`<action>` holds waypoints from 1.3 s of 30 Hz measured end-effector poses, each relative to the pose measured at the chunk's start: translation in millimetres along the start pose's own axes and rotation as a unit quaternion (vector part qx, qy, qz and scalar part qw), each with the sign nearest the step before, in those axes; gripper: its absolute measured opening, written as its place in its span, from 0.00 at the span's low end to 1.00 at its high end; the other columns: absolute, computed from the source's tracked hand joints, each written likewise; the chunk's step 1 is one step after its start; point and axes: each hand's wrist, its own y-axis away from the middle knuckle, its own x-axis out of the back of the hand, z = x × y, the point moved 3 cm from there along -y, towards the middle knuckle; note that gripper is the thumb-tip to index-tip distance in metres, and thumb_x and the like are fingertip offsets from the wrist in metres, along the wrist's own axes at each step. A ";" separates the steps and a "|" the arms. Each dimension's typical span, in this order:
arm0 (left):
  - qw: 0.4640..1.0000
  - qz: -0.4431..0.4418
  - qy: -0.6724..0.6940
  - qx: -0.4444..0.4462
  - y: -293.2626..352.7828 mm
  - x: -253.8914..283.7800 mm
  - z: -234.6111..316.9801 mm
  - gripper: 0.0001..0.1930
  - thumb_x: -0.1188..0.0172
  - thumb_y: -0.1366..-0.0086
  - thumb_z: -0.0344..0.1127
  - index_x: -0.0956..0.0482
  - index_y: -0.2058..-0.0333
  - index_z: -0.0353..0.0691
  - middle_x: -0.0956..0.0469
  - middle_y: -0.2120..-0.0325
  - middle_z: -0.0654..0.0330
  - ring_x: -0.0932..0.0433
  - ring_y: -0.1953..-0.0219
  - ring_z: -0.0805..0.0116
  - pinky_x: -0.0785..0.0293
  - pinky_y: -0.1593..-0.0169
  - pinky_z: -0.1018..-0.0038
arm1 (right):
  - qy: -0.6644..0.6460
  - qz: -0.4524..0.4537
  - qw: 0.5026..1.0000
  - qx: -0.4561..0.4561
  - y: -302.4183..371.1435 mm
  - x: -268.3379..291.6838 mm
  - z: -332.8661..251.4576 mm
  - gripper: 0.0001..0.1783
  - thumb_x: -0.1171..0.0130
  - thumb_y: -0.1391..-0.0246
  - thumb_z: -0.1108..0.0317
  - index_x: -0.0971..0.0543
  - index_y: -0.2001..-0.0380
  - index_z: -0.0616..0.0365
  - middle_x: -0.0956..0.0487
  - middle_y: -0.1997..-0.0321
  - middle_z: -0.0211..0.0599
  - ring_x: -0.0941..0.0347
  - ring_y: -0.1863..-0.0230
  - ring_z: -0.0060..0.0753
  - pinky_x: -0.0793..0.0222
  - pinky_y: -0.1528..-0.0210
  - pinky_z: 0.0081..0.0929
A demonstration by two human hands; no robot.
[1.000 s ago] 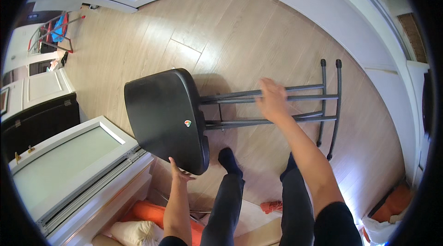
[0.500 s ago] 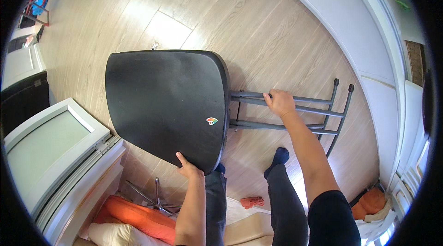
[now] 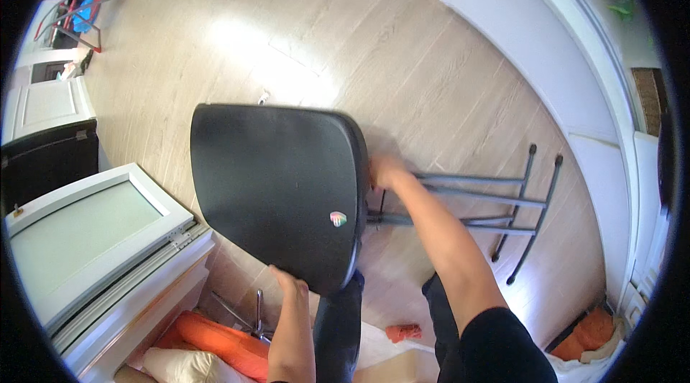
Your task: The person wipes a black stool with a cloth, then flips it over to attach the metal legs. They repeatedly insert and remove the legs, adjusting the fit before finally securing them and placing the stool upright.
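Right now, the folding table (image 3: 277, 192) is spread out flat in front of the person, above the wood-look floor (image 3: 402, 60), its black top to the left and its slim grey legs (image 3: 489, 197) reaching off to the right, folded close together. From where I stand, I can't tell whether the top touches the floor at its far edge; its near corner hides the person's left foot.

The left hand (image 3: 290, 283) holds the near edge of the top, thumb up against the rim and fingers tucked mostly out of sight. The right hand (image 3: 386, 172) is blurred beside the top's right edge, where the legs meet it; its fingers are partly hidden, so I can't say whether they're closed on anything. A small colourful sticker (image 3: 338, 219) sits near that same edge.

To the left leans a white-framed panel with frosted glass (image 3: 86, 232). Below it are an orange cushion (image 3: 230, 347) and a cream one (image 3: 190, 365), next to a shiny metal base (image 3: 259, 313). A crumpled red cloth (image 3: 402, 333) lies between the person's legs.
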 end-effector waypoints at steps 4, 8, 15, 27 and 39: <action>0.995 -0.066 0.069 -0.018 20.8 27.4 -17.7 0.39 0.76 0.34 0.65 0.44 0.38 0.39 0.45 0.37 0.55 0.45 0.36 0.55 0.50 0.35 0.61 | 0.120 0.079 0.986 0.086 117.0 12.3 -29.9 0.13 0.47 0.51 0.60 0.18 0.66 0.53 0.20 0.64 0.46 0.23 0.59 0.48 0.28 0.58 0.42; 0.992 -0.037 0.122 0.020 106.4 -5.9 -8.5 0.40 0.73 0.36 0.67 0.42 0.39 0.39 0.42 0.38 0.54 0.41 0.38 0.53 0.45 0.37 0.62 | 0.098 0.149 0.981 0.073 242.7 12.9 -36.7 0.08 0.45 0.55 0.67 0.22 0.69 0.52 0.20 0.71 0.45 0.23 0.62 0.48 0.29 0.62 0.44; 0.981 -0.123 0.041 -0.144 235.6 -11.1 113.5 0.38 0.76 0.34 0.64 0.40 0.41 0.38 0.39 0.41 0.52 0.40 0.39 0.53 0.47 0.37 0.61 | 0.058 0.373 0.900 0.218 438.3 9.0 -71.9 0.15 0.38 0.72 0.69 0.25 0.73 0.49 0.25 0.76 0.33 0.27 0.70 0.41 0.37 0.68 0.37; 0.793 -0.274 0.050 -0.542 508.8 -28.8 543.1 0.37 0.78 0.33 0.62 0.36 0.44 0.36 0.33 0.46 0.49 0.37 0.42 0.54 0.49 0.37 0.62 | 0.015 0.632 0.740 0.232 570.2 -9.7 -102.4 0.15 0.44 0.73 0.70 0.24 0.73 0.51 0.24 0.75 0.29 0.29 0.72 0.34 0.41 0.67 0.32; 0.567 -0.515 -0.245 -0.594 620.8 -39.7 635.4 0.28 0.73 0.33 0.48 0.29 0.77 0.33 0.30 0.81 0.51 0.30 0.73 0.58 0.45 0.39 0.58 | -0.047 0.639 0.744 0.190 583.4 -68.1 -87.4 0.15 0.41 0.73 0.71 0.26 0.73 0.51 0.25 0.75 0.31 0.29 0.71 0.35 0.43 0.67 0.33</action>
